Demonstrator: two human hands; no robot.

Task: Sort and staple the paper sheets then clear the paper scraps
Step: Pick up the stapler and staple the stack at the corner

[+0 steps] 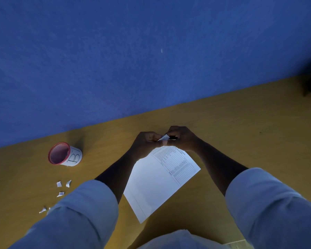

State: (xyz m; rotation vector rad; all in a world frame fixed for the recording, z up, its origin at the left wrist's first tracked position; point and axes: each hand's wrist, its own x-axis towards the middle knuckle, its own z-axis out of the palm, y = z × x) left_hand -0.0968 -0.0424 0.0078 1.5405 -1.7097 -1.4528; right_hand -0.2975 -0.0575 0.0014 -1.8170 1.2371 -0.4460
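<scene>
hands: I see both meeting at the far corner of the sheets (162, 178), on the yellow surface (241, 133), in front of the blue wall (133, 51).
left hand (146, 143): fingers curled, pinching the corner of the sheets from the left side.
right hand (180, 138): fingers curled round a small dark item at that same corner; probably a stapler or staple remover, too dark for me to tell which.
corner: a small white flap (164, 137) stands up between the two hands; rest of the stack lies flat.
sheets, position: centre of view, between the forearms, near edge toward the body.
sheets, axis: long axis runs diagonally, near-left to far-right; printed table on the right half, text lines along that axis.
handling: my read is light, thin, floppy, tears easily. Best held at the corner with a pinch, other hand pressing the stack flat so pages don't fan or slip.
scraps (61, 188): several small white bits lie loose at left, near the left sleeve (79, 212); very light, will scatter on a draught.
cup (65, 154): red-rimmed, lettered, upright, left of the hands, just beyond the scraps; likely the scrap bin.
stage: I judge corner work ongoing; scraps not yet cleared.
</scene>
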